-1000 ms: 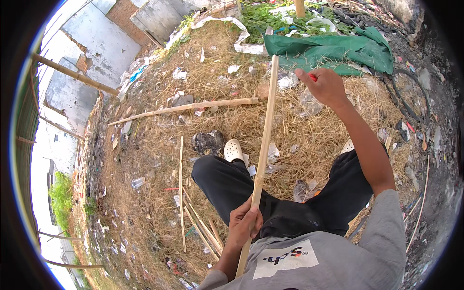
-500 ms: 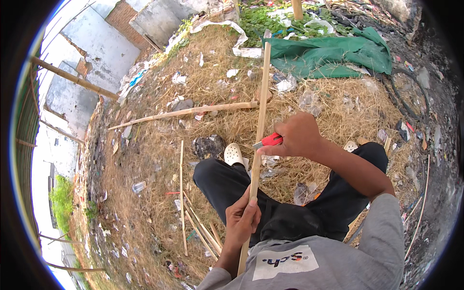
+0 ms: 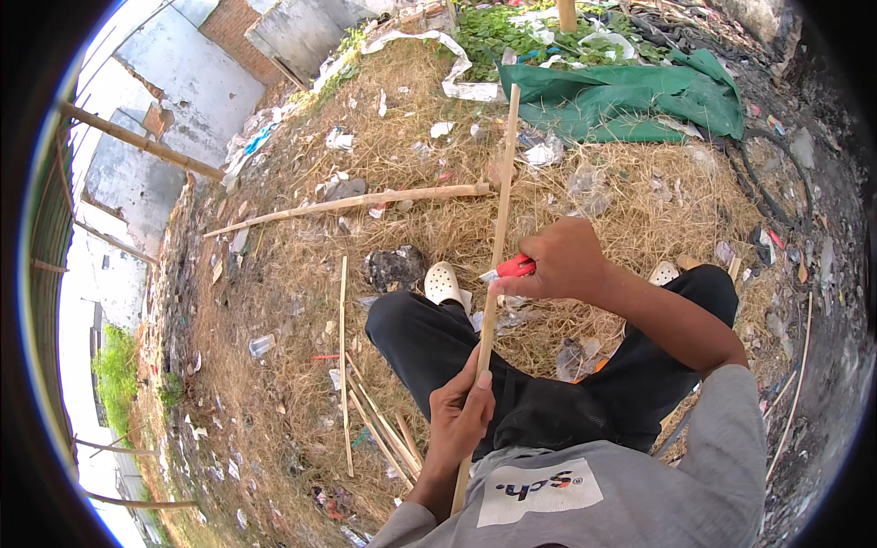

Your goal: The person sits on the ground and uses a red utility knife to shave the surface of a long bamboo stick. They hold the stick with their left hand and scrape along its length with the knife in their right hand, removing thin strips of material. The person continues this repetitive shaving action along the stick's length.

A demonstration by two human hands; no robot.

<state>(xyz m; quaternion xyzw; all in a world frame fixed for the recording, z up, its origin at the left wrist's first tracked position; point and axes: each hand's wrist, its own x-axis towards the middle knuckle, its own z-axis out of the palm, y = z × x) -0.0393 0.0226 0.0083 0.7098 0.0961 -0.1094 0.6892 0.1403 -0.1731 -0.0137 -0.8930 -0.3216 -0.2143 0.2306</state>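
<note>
A long pale stick [image 3: 501, 205] points far, and a red knife [image 3: 517, 266] (blade out) crosses it from the right.

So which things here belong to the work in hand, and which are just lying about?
In hand:
- long bamboo strip, gripped by the left hand
- red utility knife in the right hand, blade at the strip

Apparently just lying about:
- green tarp
- clear plastic cup
- dark lump
</note>
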